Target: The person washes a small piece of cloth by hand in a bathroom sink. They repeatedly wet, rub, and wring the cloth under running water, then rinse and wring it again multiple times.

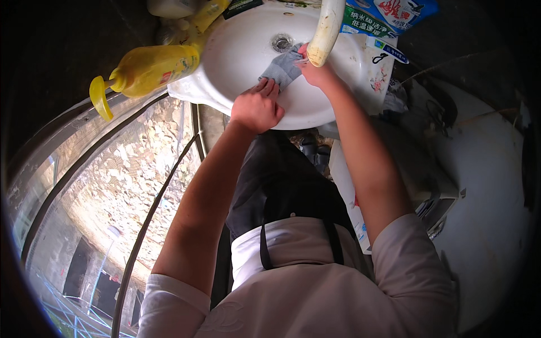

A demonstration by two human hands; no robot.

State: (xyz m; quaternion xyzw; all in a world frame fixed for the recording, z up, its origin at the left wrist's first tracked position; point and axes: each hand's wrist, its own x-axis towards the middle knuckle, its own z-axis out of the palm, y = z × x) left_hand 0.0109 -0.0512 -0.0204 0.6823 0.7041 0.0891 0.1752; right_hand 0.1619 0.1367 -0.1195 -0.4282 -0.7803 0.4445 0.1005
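A grey knitted cloth, perhaps a sock [282,69], is stretched between my hands inside a white ceramic washbasin [236,46]. My left hand [258,104] has its fingers on the cloth's lower left end, near the basin's front rim. At the cloth's upper right end, my right hand [315,69] grips it, with part of the fingers hidden behind a pale pipe-like spout [327,29]. The metal drain [282,42] lies just above the cloth.
A yellow pump bottle [156,67] lies tilted at the basin's left. Blue and green detergent packs [380,17] and a toothpaste-like tube [388,50] lie at the right corner. Left of me is a window with dark bars [148,215]. Dark shoes [315,152] are below the basin.
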